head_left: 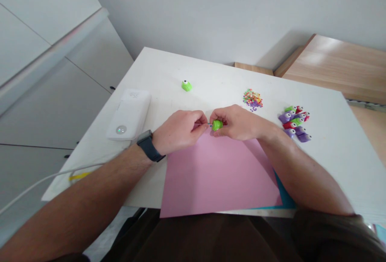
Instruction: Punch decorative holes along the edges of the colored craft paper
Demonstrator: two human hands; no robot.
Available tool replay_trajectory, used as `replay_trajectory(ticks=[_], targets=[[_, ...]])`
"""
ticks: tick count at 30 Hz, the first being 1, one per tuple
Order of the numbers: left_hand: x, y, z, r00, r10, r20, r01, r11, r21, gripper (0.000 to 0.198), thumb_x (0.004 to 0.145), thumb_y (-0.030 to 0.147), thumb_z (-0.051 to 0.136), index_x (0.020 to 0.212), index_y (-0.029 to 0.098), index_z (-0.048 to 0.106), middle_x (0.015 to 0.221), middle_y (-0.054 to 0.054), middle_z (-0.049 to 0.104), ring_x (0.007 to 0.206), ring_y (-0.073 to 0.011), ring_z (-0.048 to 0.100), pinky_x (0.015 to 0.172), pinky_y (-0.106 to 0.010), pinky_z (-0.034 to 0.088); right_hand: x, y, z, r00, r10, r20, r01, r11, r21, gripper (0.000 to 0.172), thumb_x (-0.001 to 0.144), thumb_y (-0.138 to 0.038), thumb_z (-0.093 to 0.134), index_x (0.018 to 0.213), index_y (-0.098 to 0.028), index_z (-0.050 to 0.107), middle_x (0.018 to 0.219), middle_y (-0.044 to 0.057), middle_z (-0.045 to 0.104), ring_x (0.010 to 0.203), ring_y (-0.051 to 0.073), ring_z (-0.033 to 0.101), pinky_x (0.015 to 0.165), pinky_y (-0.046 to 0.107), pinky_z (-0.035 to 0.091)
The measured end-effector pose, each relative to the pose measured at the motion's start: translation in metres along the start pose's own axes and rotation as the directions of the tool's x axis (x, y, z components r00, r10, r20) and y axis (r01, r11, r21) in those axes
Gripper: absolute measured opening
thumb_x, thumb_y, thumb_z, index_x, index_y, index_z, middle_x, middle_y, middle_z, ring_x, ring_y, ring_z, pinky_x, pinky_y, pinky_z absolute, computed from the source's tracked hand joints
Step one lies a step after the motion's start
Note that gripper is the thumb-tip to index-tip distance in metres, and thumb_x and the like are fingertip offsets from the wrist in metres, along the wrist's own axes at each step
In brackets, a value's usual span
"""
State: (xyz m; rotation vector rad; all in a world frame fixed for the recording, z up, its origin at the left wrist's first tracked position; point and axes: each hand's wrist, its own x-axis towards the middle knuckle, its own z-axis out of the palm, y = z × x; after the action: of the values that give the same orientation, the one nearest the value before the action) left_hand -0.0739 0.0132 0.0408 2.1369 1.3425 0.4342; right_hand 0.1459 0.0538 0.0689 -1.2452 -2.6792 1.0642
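Between thumb and fingers of my right hand (229, 122) is a small bright green toy figure (216, 125), partly hidden by the fingers. My left hand (187, 130) is closed in a pinch just left of it. A thin strand seems to run from the left fingertips toward the figure; it is too small to make out clearly. Both hands are over the far edge of a pink sheet (223, 177). A similar green figure with a white eye (186, 85) lies farther back on the table.
A pile of small multicoloured pieces (252, 99) lies behind my right hand. A cluster of purple, red and green eyed figures (294, 122) is to the right. At left is a white device (129, 113) with a cable (57, 173). The white table (169, 67) meets the wall.
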Motion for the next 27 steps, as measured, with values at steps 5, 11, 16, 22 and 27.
replay_trajectory(ticks=[5,11,16,22,27], targets=[[0.000,0.002,-0.002,1.000,-0.025,-0.001,0.025,1.000,0.001,0.041,0.088,0.058,0.067,0.106,0.021,0.070,0.094,-0.004,0.077,0.085,-0.0218,0.071,0.072,-0.031,0.048,0.000,0.000,0.000,1.000,-0.013,-0.004,0.012,1.000,-0.020,0.021,0.081,-0.029,0.071,0.102,-0.022,0.072,0.084,-0.001,0.072,0.075,0.015,0.061,0.067,0.026,0.039],[0.003,0.009,0.004,0.999,0.031,-0.038,-0.031,1.000,0.002,0.067,0.071,0.067,0.081,0.119,0.022,0.067,0.112,-0.006,0.076,0.102,-0.0273,0.071,0.088,-0.037,0.051,0.000,-0.002,0.001,0.999,-0.045,0.002,0.045,0.998,-0.048,0.020,0.082,-0.027,0.070,0.101,-0.021,0.073,0.090,0.001,0.075,0.079,0.017,0.063,0.069,0.027,0.039],[0.005,0.014,0.012,0.998,-0.012,-0.058,0.012,1.000,-0.001,0.061,0.072,0.061,0.083,0.114,0.021,0.065,0.107,-0.007,0.076,0.097,-0.0280,0.071,0.082,-0.037,0.052,0.000,-0.006,0.002,0.998,-0.064,-0.010,0.063,0.996,-0.058,0.020,0.082,-0.021,0.065,0.100,-0.021,0.074,0.091,0.003,0.076,0.079,0.018,0.064,0.070,0.027,0.040],[0.006,0.016,0.010,1.000,-0.022,-0.019,0.021,1.000,-0.018,0.055,0.071,0.054,0.085,0.110,0.020,0.065,0.103,-0.006,0.076,0.094,-0.0272,0.071,0.075,-0.035,0.051,-0.001,-0.007,0.004,0.996,-0.092,-0.013,0.091,0.994,-0.063,0.025,0.079,-0.016,0.063,0.102,-0.021,0.072,0.095,0.003,0.076,0.082,0.019,0.065,0.070,0.027,0.040],[0.007,0.017,0.008,0.999,-0.034,-0.012,0.034,0.999,-0.030,0.051,0.071,0.051,0.085,0.106,0.020,0.066,0.100,-0.005,0.076,0.092,-0.0268,0.072,0.073,-0.034,0.050,-0.001,-0.008,0.005,0.994,-0.108,-0.016,0.106,0.991,-0.076,0.025,0.079,-0.016,0.062,0.101,-0.022,0.072,0.092,0.002,0.076,0.080,0.019,0.065,0.069,0.027,0.038]])
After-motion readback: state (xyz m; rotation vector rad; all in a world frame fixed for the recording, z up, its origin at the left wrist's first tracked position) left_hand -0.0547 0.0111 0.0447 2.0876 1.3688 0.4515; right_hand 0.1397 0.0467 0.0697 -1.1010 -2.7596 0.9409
